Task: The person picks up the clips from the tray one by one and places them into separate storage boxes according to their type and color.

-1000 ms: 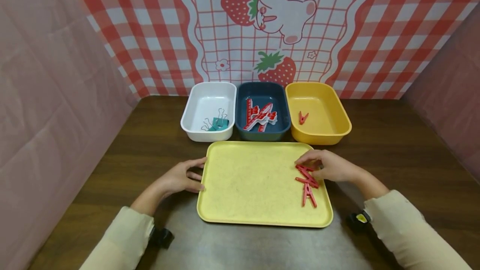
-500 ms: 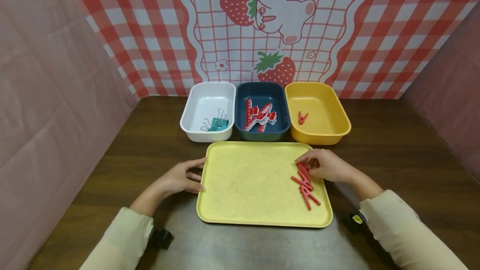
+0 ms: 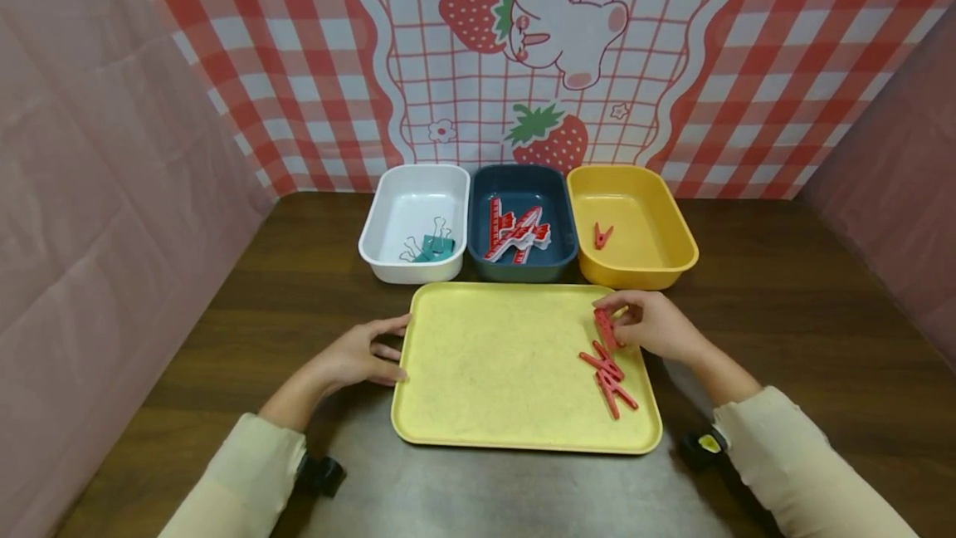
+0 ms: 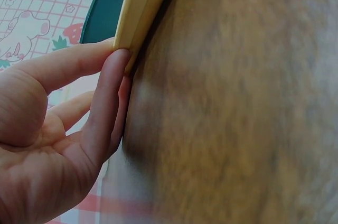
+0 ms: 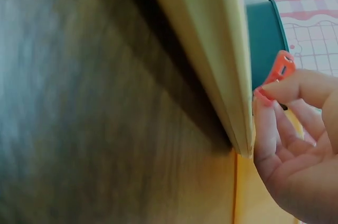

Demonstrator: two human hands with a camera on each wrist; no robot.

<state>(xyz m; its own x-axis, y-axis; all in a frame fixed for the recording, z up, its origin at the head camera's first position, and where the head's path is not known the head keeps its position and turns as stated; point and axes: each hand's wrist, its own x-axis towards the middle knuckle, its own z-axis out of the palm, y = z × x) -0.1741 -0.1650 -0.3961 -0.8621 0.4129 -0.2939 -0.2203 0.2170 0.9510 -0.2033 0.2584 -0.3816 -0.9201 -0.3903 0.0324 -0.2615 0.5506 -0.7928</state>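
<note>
My right hand [image 3: 648, 324] pinches a red clothespin [image 3: 606, 328] between thumb and fingers, over the upper right part of the yellow tray [image 3: 508, 364]. In the right wrist view this clothespin [image 5: 281, 67] sticks up past the fingertips, beside the tray's edge. Two more red clothespins lie on the tray below the hand, a nearer one [image 3: 616, 394] and one [image 3: 603, 362] just above it. At the tray's left side my left hand [image 3: 362, 354] touches the rim with spread fingers; the left wrist view shows its fingertips [image 4: 122, 55] against the edge.
Behind the tray stand three bins side by side: a white bin [image 3: 418, 181] with teal binder clips [image 3: 436, 248], a dark blue bin [image 3: 523, 177] with several red-and-white flat pieces [image 3: 519, 231], and a yellow bin [image 3: 650, 231] holding one red clothespin [image 3: 602, 236].
My right hand has separated one clothespin from the cluster and moved it slightly up towards the bins. The other two shifted a little left on the tray. The left hand stays put.
</note>
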